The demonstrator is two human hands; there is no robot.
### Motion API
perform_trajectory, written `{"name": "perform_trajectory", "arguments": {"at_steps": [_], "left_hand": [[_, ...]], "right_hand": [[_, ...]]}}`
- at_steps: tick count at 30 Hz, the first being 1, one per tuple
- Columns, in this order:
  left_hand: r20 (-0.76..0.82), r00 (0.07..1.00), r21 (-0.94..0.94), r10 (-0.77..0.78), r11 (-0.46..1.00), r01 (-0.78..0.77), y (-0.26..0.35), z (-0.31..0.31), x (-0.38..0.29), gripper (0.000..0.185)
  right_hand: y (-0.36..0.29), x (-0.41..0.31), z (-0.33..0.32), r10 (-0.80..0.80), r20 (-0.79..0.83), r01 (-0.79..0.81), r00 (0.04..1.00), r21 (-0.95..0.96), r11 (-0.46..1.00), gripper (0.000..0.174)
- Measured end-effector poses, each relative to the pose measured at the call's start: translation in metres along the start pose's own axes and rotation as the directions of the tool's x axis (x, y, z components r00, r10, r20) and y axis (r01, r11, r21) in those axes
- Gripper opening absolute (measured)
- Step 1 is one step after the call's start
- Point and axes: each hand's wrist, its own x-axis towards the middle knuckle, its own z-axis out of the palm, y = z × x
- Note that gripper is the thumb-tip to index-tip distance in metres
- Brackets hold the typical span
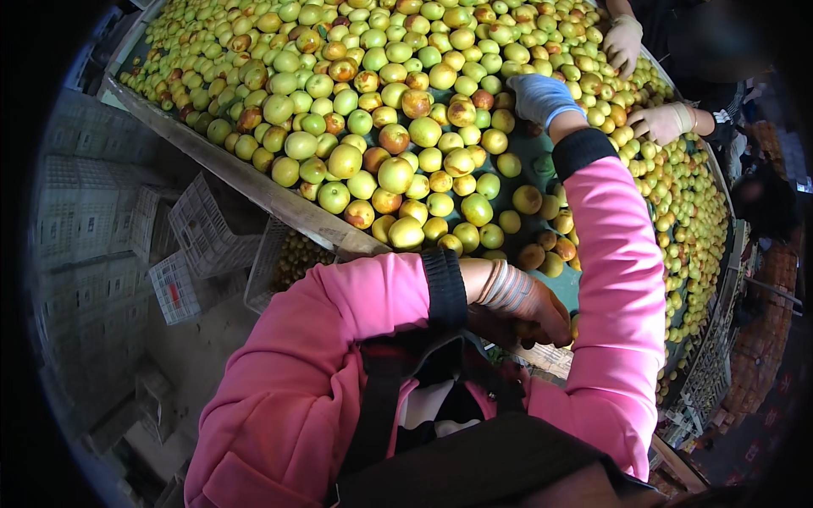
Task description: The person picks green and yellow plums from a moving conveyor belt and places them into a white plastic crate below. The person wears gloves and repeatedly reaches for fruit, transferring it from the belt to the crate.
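Many round green fruits with reddish-brown patches, which look like jujubes (395, 175), cover a large sorting table with a green surface (562, 289). My left hand (537, 309), in an orange glove with a striped cuff, is low at the table's near edge. Its fingers curl down over some fruit, and whether they grip any is hidden. My right hand (543, 98), in a blue glove, reaches farther over the table and touches the heap. Its fingertips are at the fruit, and its palm side does not show.
A co-worker's gloved hands (660, 124) are among the fruit at the right. The table's raised wooden rim (279, 202) runs along the left. Below it stand plastic crates (209, 225), one holding dark fruit (302, 257). Stacked crates (82, 209) line the far left.
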Motion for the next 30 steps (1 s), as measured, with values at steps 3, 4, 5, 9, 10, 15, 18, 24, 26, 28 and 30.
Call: {"name": "perform_trajectory", "arguments": {"at_steps": [3, 4, 5, 9, 10, 15, 18, 24, 26, 28, 30], "left_hand": [[-0.042, 0.999, 0.035, 0.010, 0.999, -0.008, -0.001, 0.000, -0.008, 0.009], [0.034, 0.996, 0.113, -0.081, 0.991, 0.077, -0.001, -0.011, -0.009, 0.010], [0.035, 0.998, 0.247, -0.055, 0.968, 0.044, 0.000, -0.012, -0.007, 0.016], [0.053, 0.997, 0.586, -0.049, 0.810, 0.009, -0.012, -0.015, 0.004, 0.025], [0.070, 0.997, 0.568, -0.044, 0.823, -0.004, -0.018, -0.016, 0.010, 0.023], [0.145, 0.984, 0.335, 0.098, 0.932, -0.142, -0.063, -0.018, 0.006, 0.040], [0.064, 0.954, -0.098, 0.293, 0.953, -0.286, -0.085, -0.010, -0.043, 0.043], [-0.182, 0.700, -0.757, 0.690, 0.357, -0.548, -0.127, -0.014, -0.080, 0.054], [-0.158, 0.679, -0.720, 0.717, 0.387, -0.576, -0.136, -0.015, -0.083, 0.059], [-0.196, 0.731, -0.740, 0.654, 0.390, -0.548, -0.152, -0.014, -0.096, 0.063], [-0.249, 0.785, -0.787, 0.568, 0.354, -0.505, -0.167, -0.021, -0.114, 0.065]], "right_hand": [[-0.027, -0.035, -0.023, 0.100, -0.053, -0.083, 0.994, 0.250, 0.965, 0.027], [-0.036, -0.049, -0.019, 0.012, -0.133, 0.023, 0.991, 0.252, 0.967, 0.027], [-0.040, -0.064, -0.012, -0.068, -0.213, 0.121, 0.975, 0.247, 0.961, 0.026], [-0.093, -0.096, 0.000, -0.189, -0.078, 0.196, 0.979, 0.103, 0.975, 0.027], [-0.095, -0.092, 0.003, -0.179, -0.103, 0.183, 0.979, 0.038, 0.982, 0.031], [-0.087, -0.082, 0.028, 0.098, -0.136, -0.080, 0.986, 0.134, 0.988, 0.034], [-0.074, -0.115, 0.004, 0.167, -0.121, -0.111, 0.978, 0.375, 0.920, 0.034], [-0.126, -0.276, 0.045, 0.543, -0.175, 0.271, 0.821, 0.957, -0.100, 0.038], [-0.172, -0.307, 0.076, 0.473, -0.514, 0.416, 0.715, 0.857, 0.302, 0.046], [-0.210, -0.313, 0.067, 0.233, -0.575, 0.411, 0.784, 0.763, 0.500, 0.043], [-0.228, -0.300, 0.056, -0.035, -0.575, 0.461, 0.817, 0.616, 0.639, 0.049]]}}
